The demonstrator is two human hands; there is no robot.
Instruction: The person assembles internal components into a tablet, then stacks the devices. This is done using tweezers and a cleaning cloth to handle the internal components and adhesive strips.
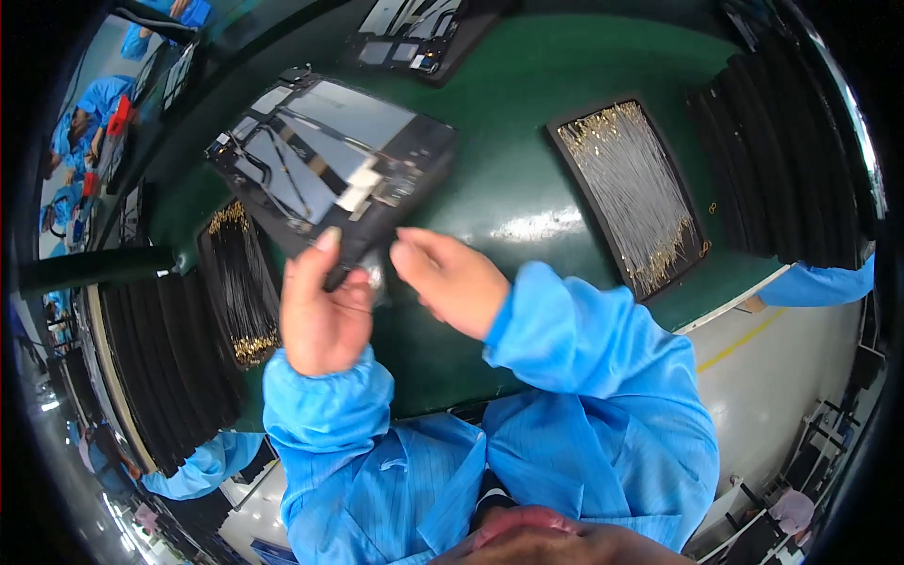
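Observation:
An opened tablet-like device (325, 141), with grey battery panels, black ribbon cables and a pale connector area, lies in a black tray (428, 160). My left hand (325, 320) is closed on the tray's near edge, thumb on top and the other fingers partly hidden below. My right hand (452, 282) is beside the tray's near right corner, fingers curled and thumb close to the edge. Whether it touches the tray or pinches something small cannot be made out. The tray's right side is slightly blurred.
On the green table (513, 141), a tray of grey cables (626, 188) with gold ends lies right, and a tray of black cables (247, 292) left. Stacked black trays (782, 160) stand right, more black trays (169, 358) left. Another opened device (405, 38) lies at the back.

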